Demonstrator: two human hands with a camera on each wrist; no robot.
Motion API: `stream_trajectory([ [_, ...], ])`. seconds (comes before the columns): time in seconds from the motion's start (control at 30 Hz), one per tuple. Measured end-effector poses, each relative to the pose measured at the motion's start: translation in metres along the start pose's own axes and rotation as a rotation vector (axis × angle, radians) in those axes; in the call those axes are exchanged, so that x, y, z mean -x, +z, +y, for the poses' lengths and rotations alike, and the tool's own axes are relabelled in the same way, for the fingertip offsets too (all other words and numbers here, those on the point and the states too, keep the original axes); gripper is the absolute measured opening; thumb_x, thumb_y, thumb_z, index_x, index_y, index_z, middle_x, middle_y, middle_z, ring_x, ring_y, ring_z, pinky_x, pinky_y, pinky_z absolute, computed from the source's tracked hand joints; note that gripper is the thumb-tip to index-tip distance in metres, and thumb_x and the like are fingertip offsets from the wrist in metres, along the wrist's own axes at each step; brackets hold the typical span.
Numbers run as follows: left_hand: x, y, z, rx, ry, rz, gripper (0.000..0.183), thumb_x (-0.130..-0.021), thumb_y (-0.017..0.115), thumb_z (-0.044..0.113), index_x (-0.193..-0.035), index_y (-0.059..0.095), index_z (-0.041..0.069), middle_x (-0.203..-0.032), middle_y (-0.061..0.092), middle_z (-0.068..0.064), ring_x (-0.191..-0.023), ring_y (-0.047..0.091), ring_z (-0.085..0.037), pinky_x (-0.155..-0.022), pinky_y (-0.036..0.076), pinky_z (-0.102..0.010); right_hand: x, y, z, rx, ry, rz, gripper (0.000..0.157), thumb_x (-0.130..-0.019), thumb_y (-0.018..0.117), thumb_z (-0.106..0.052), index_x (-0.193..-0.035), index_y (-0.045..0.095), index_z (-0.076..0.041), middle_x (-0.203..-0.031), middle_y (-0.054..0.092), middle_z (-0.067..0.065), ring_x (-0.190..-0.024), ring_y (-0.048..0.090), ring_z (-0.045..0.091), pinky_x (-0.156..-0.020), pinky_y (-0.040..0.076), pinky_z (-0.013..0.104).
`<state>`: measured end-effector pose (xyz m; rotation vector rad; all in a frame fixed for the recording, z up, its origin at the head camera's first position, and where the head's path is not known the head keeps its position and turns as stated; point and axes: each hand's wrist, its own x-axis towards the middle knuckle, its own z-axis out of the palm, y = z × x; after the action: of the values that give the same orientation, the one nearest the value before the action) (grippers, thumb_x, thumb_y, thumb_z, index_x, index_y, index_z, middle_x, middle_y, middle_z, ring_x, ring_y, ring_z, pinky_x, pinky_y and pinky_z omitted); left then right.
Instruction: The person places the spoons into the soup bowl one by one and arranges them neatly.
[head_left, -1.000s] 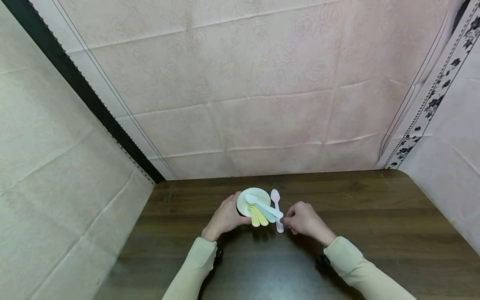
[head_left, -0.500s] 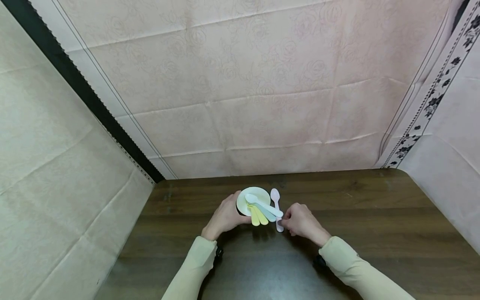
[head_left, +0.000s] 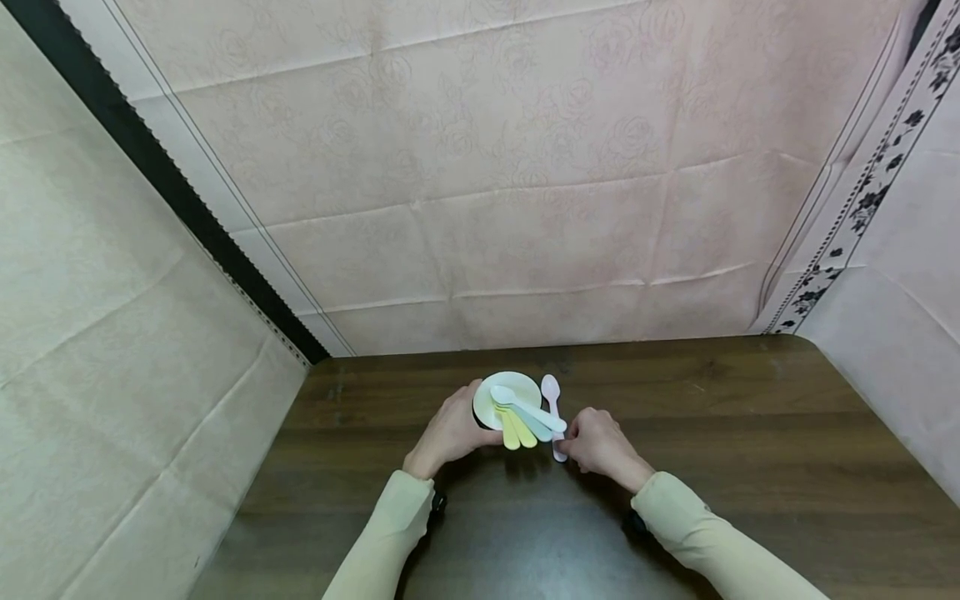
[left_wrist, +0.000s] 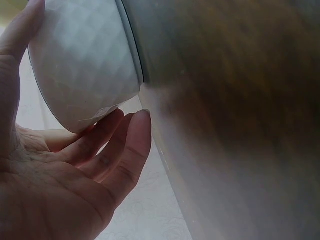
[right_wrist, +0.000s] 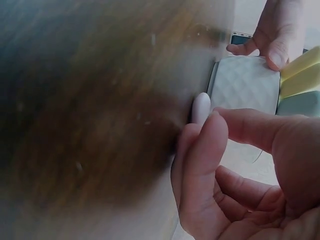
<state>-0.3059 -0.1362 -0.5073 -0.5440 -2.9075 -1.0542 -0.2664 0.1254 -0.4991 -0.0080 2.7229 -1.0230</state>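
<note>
A white bowl [head_left: 517,382] stands on the table, its outside patterned with diamond facets in the left wrist view. My left hand [head_left: 448,432] holds it from the left, thumb at the near side and fingers round the wall. Several spoons lean in the bowl: yellow handles [head_left: 511,433] and blue ones, with a pale blue spoon [head_left: 536,411] on top. To the right of the bowl, a pale lilac spoon [head_left: 551,388] lies on the table, its head pointing away. My right hand [head_left: 606,448] pinches its handle near the end; the fingertips partly cover the handle.
The brown wooden table [head_left: 720,417] extends to both sides and toward me. Behind it hangs a pale rose-patterned cloth [head_left: 525,208], and similar cloth walls rise at left and right.
My right hand has moved slightly left, its fingertips coming from beside the lilac spoon onto its handle. The left hand, bowl and spoons have stayed in place.
</note>
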Motion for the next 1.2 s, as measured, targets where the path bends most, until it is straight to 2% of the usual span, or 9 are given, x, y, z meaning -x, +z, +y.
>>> stream_trajectory([
  [0.2, 0.000, 0.001, 0.000, 0.003, -0.007, 0.001, 0.084, -0.081, 0.095, 0.044, -0.149, 0.057, 0.012, -0.131, 0.071, -0.007, -0.118, 0.067, -0.027, -0.098, 0.056, -0.046, -0.002, 0.003, 0.001, 0.009, -0.012, 0.029, 0.027, -0.094, 0.085, -0.017, -0.069, 0.075, -0.011, -0.053, 0.064, 0.002, -0.048, 0.063, 0.014, -0.050, 0.046, 0.026],
  [0.4, 0.001, 0.001, -0.001, 0.012, 0.005, -0.002, 0.080, -0.081, 0.095, 0.043, -0.146, 0.058, 0.014, -0.128, 0.071, -0.006, -0.115, 0.067, -0.024, -0.096, 0.056, -0.044, -0.002, 0.003, 0.001, -0.008, 0.011, 0.013, 0.024, -0.095, 0.083, -0.015, -0.073, 0.077, -0.009, -0.055, 0.065, 0.003, -0.049, 0.065, 0.015, -0.050, 0.048, 0.026],
  [0.63, 0.000, 0.000, 0.000, 0.026, 0.006, -0.004, 0.079, -0.081, 0.095, 0.043, -0.145, 0.059, 0.014, -0.126, 0.071, -0.006, -0.112, 0.066, -0.024, -0.094, 0.055, -0.043, -0.003, 0.004, 0.000, -0.001, 0.006, 0.021, 0.027, -0.095, 0.082, -0.014, -0.069, 0.075, -0.009, -0.054, 0.065, 0.001, -0.048, 0.065, 0.013, -0.049, 0.047, 0.025],
  [1.0, 0.000, 0.000, -0.001, 0.022, 0.038, 0.002, 0.081, -0.081, 0.095, 0.040, -0.148, 0.058, 0.013, -0.129, 0.072, -0.005, -0.117, 0.068, -0.025, -0.098, 0.055, -0.044, -0.003, 0.010, 0.000, -0.039, 0.027, 0.032, 0.029, -0.094, 0.079, -0.012, -0.067, 0.070, -0.009, -0.054, 0.066, 0.002, -0.047, 0.066, 0.013, -0.048, 0.049, 0.026],
  [1.2, 0.000, 0.000, -0.001, 0.020, 0.033, -0.001, 0.082, -0.081, 0.095, 0.041, -0.149, 0.058, 0.013, -0.130, 0.072, -0.007, -0.117, 0.068, -0.026, -0.098, 0.055, -0.045, -0.004, 0.011, 0.000, -0.049, 0.012, 0.041, 0.029, -0.093, 0.079, -0.010, -0.067, 0.069, -0.009, -0.057, 0.068, 0.004, -0.047, 0.067, 0.013, -0.049, 0.053, 0.027],
])
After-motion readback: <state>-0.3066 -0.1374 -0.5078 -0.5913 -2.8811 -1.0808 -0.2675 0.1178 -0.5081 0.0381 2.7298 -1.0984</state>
